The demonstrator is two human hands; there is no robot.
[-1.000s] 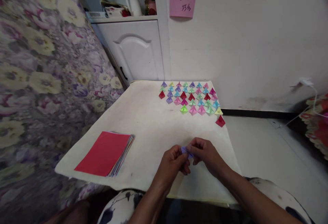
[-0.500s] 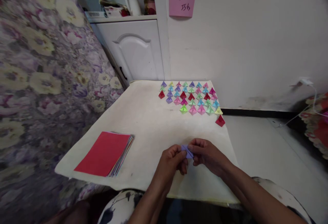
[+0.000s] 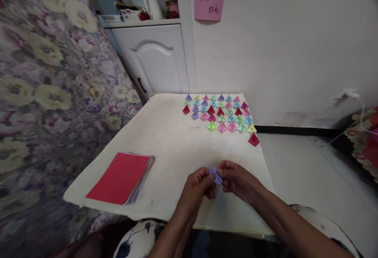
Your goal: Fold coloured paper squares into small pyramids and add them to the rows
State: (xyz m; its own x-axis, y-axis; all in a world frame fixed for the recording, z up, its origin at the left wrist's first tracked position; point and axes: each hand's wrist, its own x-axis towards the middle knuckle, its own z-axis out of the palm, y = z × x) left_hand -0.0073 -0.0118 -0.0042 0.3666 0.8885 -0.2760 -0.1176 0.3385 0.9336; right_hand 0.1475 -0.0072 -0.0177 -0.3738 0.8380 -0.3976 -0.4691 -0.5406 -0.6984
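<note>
A small folded piece of purple paper (image 3: 217, 178) is held above the near part of the table, pinched from both sides. My left hand (image 3: 201, 182) is closed on its left edge, thumb on top and fingers underneath. From the right, my right hand (image 3: 234, 176) grips it with the thumb pressed on its upper face. Some of the paper is hidden by the thumbs. Farther back on the table, several rows of small folded paper pieces (image 3: 221, 118) lie in red, pink, green, blue, purple and yellow.
A stack of coloured paper with a red sheet (image 3: 119, 177) on top lies at the table's left. The cream-covered table (image 3: 165, 144) meets a wall at the back. A white cabinet (image 3: 156, 61) stands behind, and a floral curtain (image 3: 59, 100) hangs at the left.
The right thumb has shifted slightly left across the purple paper, whose visible shape and creases look different. Both hands keep hold of it in nearly the same place.
</note>
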